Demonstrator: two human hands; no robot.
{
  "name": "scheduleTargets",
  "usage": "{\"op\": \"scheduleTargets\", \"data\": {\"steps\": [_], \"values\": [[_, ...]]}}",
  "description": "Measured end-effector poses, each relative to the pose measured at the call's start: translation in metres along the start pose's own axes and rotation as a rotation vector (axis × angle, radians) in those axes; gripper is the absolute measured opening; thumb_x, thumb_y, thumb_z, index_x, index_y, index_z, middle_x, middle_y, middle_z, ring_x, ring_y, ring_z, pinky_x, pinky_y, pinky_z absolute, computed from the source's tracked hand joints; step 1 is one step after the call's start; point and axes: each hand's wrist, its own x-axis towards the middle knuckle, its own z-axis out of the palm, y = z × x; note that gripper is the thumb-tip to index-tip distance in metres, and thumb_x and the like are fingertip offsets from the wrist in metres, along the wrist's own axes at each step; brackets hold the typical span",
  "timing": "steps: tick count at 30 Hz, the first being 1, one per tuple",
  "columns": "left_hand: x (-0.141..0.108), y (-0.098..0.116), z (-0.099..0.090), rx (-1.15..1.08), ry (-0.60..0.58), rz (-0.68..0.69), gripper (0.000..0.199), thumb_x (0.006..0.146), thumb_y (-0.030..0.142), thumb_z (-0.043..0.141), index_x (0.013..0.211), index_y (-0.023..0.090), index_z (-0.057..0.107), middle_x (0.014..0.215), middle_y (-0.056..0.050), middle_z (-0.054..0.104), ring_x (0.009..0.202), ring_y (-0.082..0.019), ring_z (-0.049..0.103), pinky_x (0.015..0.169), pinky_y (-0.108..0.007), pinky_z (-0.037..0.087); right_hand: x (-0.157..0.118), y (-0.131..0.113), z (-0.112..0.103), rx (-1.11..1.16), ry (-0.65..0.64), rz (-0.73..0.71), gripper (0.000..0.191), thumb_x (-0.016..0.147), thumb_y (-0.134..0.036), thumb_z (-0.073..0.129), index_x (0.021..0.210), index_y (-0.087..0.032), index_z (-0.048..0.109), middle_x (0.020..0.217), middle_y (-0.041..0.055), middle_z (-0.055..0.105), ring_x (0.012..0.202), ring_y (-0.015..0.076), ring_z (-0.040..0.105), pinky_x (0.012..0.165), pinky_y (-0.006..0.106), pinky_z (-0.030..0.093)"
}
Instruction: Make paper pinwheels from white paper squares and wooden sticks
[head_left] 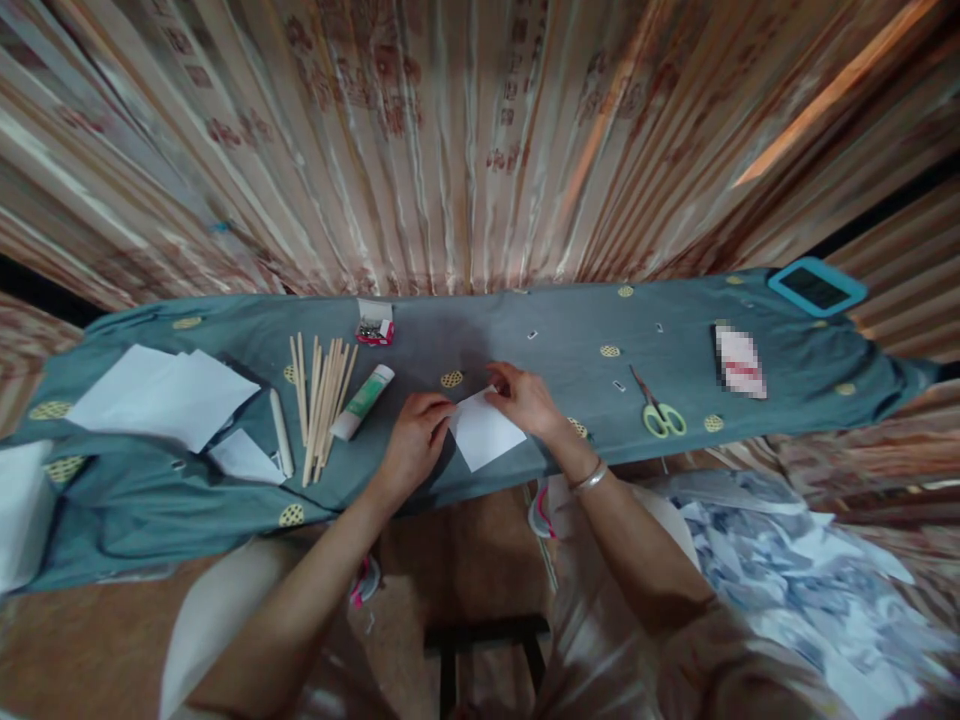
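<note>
A small white sheet of paper [486, 432] lies at the middle of the cloth-covered table, close to its front edge. My left hand [417, 432] pinches its left corner between thumb and fingers. At the upper right side of the paper, my right hand [523, 398] has its fingers curled, thumb and fingertips closed on the edge. A metal bangle [591, 476] circles my right wrist. Left of my left hand rest a green and white tube [364, 402] and a bunch of thin wooden sticks [324, 405].
On the left lie larger white sheets [169, 390], a smaller paper piece [247, 457] and a white pen-like stick [281, 432]. A small open box [374, 325] with metal bits stands behind. Rightward are scissors [661, 416], a blurred packet [739, 362] and a blue-framed tablet [816, 287].
</note>
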Motion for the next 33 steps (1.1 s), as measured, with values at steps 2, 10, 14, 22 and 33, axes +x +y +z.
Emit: {"op": "scheduleTargets", "data": {"steps": [2,10,14,22,33], "values": [[-0.004,0.000,0.001,0.102,-0.048,0.053,0.027,0.093,0.015,0.049,0.108,0.018,0.072,0.107,-0.011,0.068,0.101,-0.024,0.060,0.092,-0.041,0.052,-0.001,-0.001,0.002,-0.060,0.064,-0.035,0.051,0.079,-0.020,0.065,0.130,-0.016,0.061,0.119,0.0135,0.071,0.111,0.0276,0.067,0.100,0.042,0.052],[-0.008,0.006,0.003,0.304,-0.147,0.079,0.036,0.092,0.014,0.047,0.124,0.018,0.065,0.112,-0.013,0.063,0.104,-0.027,0.053,0.088,-0.043,0.049,0.001,-0.009,0.034,-0.052,0.139,0.013,0.077,0.074,-0.030,0.073,0.144,-0.014,0.045,0.157,0.0222,0.036,0.146,0.0365,0.036,0.117,0.057,0.033],[-0.004,0.011,0.001,0.367,-0.207,0.080,0.045,0.087,0.006,0.044,0.127,0.013,0.063,0.111,-0.015,0.062,0.103,-0.029,0.053,0.086,-0.043,0.048,0.002,-0.014,0.037,-0.056,0.138,0.056,0.077,0.073,-0.029,0.074,0.144,-0.014,0.045,0.159,0.0232,0.034,0.147,0.0377,0.033,0.117,0.060,0.030],[-0.004,0.009,0.003,0.386,-0.199,0.082,0.046,0.087,0.007,0.042,0.126,0.017,0.065,0.112,-0.015,0.062,0.101,-0.029,0.052,0.083,-0.044,0.048,0.007,-0.002,0.037,-0.031,0.159,0.042,0.076,0.073,-0.027,0.072,0.143,-0.012,0.046,0.157,0.0235,0.037,0.148,0.0365,0.034,0.117,0.058,0.033],[-0.004,0.012,-0.001,0.410,-0.214,0.077,0.046,0.085,0.005,0.044,0.125,0.013,0.064,0.113,-0.016,0.062,0.103,-0.030,0.052,0.083,-0.044,0.047,0.012,0.011,0.026,-0.052,0.182,0.059,0.074,0.072,-0.024,0.071,0.141,-0.007,0.048,0.156,0.0243,0.038,0.148,0.0352,0.033,0.121,0.052,0.032]]}}
